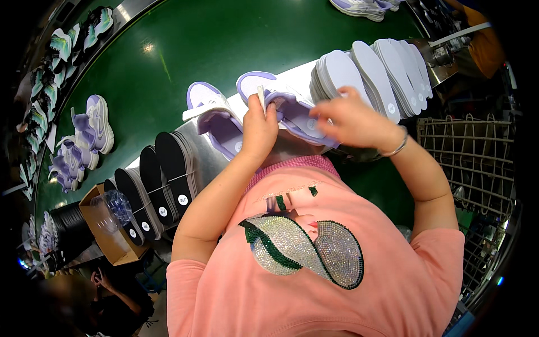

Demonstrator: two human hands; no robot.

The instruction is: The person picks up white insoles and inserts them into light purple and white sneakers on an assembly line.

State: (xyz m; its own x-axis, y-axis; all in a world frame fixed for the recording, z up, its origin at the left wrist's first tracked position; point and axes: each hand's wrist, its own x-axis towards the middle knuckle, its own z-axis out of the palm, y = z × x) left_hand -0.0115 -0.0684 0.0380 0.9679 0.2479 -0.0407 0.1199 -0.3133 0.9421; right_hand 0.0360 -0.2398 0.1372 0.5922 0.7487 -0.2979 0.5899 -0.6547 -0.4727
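Observation:
Two white and lavender sneakers lie side by side before me, toes pointing away. My left hand (261,128) is closed on the tongue of the right sneaker (255,84), holding it up between thumb and fingers. A pale insole with a round mark shows inside that shoe's opening. My right hand (359,123) is at the heel side of the same shoe, its fingers curled and smeared by motion, so I cannot tell whether they hold anything. To the left, the other sneaker (205,95) has its tongue standing up and an insole inside; my left wrist is beside it.
Stacked light grey insoles (368,73) stand at the right, bundled black insoles (174,163) at the left. Beyond lies a green surface (185,39) with more lavender sneakers (92,126). A cardboard box (120,250) with clear plastic is at lower left, a wire basket (471,151) at right.

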